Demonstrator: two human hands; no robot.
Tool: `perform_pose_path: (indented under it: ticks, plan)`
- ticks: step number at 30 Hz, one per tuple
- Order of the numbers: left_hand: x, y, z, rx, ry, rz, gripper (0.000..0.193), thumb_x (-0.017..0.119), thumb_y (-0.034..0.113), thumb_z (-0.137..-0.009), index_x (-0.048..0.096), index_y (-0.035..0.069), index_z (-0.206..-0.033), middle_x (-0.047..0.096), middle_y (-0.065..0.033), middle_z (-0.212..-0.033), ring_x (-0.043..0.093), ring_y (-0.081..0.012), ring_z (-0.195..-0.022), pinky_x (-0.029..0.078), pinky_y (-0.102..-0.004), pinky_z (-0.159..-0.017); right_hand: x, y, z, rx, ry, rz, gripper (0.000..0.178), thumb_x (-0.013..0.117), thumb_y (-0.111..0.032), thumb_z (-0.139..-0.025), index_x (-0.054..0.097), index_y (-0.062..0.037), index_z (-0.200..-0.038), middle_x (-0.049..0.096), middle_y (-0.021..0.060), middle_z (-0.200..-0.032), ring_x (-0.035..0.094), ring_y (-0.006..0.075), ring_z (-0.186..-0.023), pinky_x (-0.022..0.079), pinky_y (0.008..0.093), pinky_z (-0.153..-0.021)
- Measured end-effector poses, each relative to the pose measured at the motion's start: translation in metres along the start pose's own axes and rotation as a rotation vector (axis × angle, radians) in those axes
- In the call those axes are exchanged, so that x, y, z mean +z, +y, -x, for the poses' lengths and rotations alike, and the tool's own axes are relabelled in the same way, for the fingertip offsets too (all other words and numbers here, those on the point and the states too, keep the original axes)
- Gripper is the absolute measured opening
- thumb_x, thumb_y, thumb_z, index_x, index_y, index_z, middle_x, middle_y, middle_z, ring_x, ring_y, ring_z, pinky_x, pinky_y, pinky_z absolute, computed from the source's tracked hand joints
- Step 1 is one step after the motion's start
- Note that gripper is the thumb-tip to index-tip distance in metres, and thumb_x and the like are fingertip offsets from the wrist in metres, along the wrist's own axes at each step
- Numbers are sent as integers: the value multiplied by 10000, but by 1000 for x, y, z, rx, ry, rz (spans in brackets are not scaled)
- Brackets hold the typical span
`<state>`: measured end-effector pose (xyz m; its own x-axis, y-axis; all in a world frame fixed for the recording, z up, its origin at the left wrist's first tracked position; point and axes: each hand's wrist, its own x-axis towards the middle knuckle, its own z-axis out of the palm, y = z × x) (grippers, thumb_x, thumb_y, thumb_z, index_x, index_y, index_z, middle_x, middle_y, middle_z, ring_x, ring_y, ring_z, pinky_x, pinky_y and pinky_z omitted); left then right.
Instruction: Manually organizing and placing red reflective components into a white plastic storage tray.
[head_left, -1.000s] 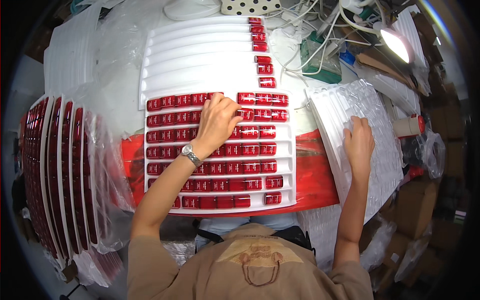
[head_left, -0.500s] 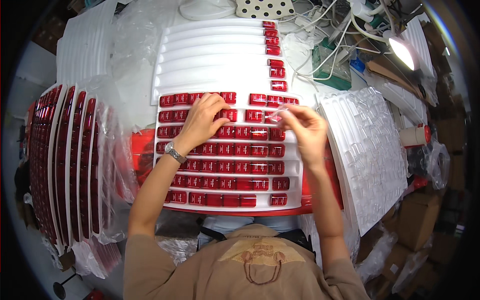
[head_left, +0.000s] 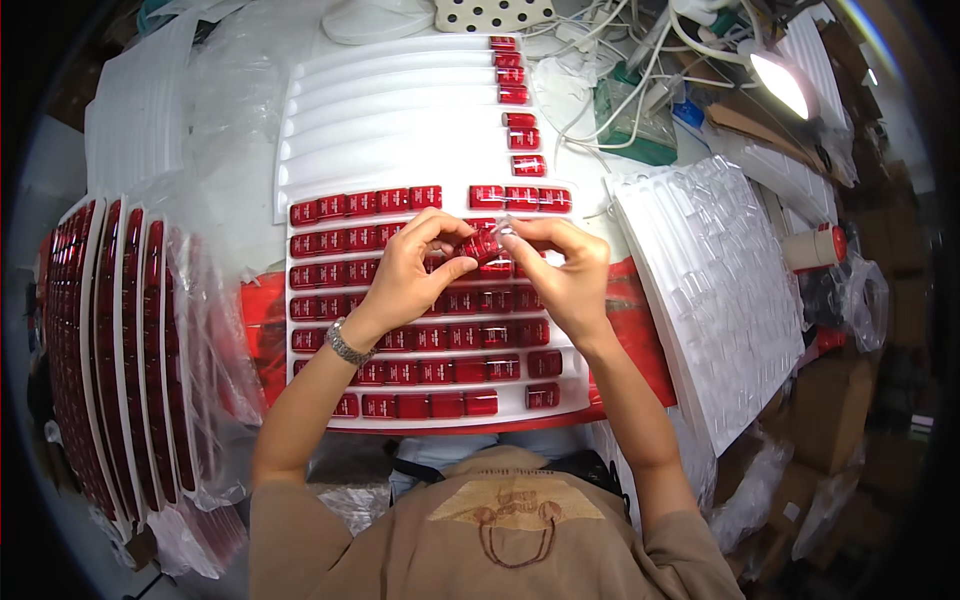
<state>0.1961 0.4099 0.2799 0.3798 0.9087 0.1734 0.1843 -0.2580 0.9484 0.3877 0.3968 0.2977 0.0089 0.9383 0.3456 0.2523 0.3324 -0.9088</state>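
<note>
Over the near white grooved tray point(head_left: 572, 392), my left hand point(head_left: 412, 268) pinches a small red cylindrical container point(head_left: 481, 246) between thumb and fingers. My right hand point(head_left: 568, 268), its thumb and fingertips closed, holds a small clear plastic piece point(head_left: 504, 228) against the container's right end. Whether the two are joined is hidden by my fingers. Rows of similar red containers point(head_left: 435, 370) with pale print lie in the tray's grooves, partly covered by my hands and forearms.
Beyond is another white tray point(head_left: 390, 120), with red containers down its right side. Trays full of red containers point(head_left: 110, 350) stand at left. At right, clear plastic pieces cover a tilted white tray point(head_left: 715, 300). A lit lamp point(head_left: 783, 85) and tangled cables point(head_left: 600, 60) are at back right.
My left hand has moved right and now holds up a red container. My right hand has brought the clear piece to its end. The whole view has shifted slightly.
</note>
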Motion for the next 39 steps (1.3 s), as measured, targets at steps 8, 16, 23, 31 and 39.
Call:
perform_pose_path:
  ticks: [8, 16, 23, 31, 39]
  plan:
    - [-17, -5, 8, 25, 43, -273, 274, 722, 53, -767, 610, -5, -1010, 579, -64, -979, 556, -156, -921, 511, -291, -779, -38, -6, -11, -98, -344, 368, 280, 719, -165, -805, 649, -14, -1031, 642, 150, -920, 635, 233, -783, 497, 330, -681]
    - [-8, -40, -16, 194, -21, -867, 251, 729, 139, -758, 663, 32, -975, 590, -64, -946, 514, -205, -920, 401, -303, -814, -191, 53, -68, 276, -292, 1464, 593, 687, -299, -781, 499, -93, -1303, 508, 171, -1288, 551, 361, -1054, 421, 453, -948]
    - [-46, -43, -28, 140, 115, -862, 268, 723, 107, -752, 678, 25, -1004, 593, -47, -914, 522, -203, -898, 424, -325, -826, -207, 54, -72, 5, -284, 1037, 298, 692, -95, -765, 566, -46, -1031, 609, 123, -940, 554, 292, -932, 450, 370, -771]
    - [-41, -35, -31, 116, 86, -476, 246, 727, 151, -779, 650, 46, -988, 634, -64, -1002, 566, -158, -932, 451, -309, -871, -160, 39, -76, -42, -128, 403, 237, 689, -28, -786, 589, -17, -1000, 607, 56, -897, 562, 121, -774, 438, 245, -678]
    - [-10, -6, -7, 155, 203, -86, 310, 733, 73, -753, 624, 3, -1035, 624, -110, -1017, 606, -243, -961, 476, -329, -856, 7, -6, -39, -37, -312, 241, 235, 635, -154, -878, 623, 11, -1045, 626, 87, -752, 593, 210, -621, 464, 323, -569]
